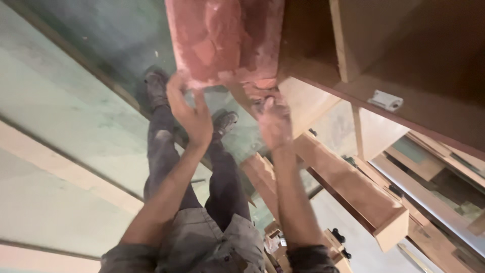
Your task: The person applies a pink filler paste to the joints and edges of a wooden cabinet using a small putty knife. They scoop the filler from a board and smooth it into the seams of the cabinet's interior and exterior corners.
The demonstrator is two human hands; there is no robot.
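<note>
A reddish-pink board (225,40) with a rough, patchy surface fills the top middle of the head view, next to a wooden cabinet. My left hand (191,115) reaches up and grips its lower left edge, fingers curled at the rim. My right hand (273,121) holds the lower right corner, where the board meets the cabinet's edge. Both forearms stretch forward from dark rolled sleeves. The picture is blurred, so the finger contact is not sharp.
A brown wooden cabinet (404,60) with open compartments and a small white fitting (386,100) stands on the right. Wooden beams (353,187) lie below it. My legs and dark shoes (156,86) stand on a green floor (65,101).
</note>
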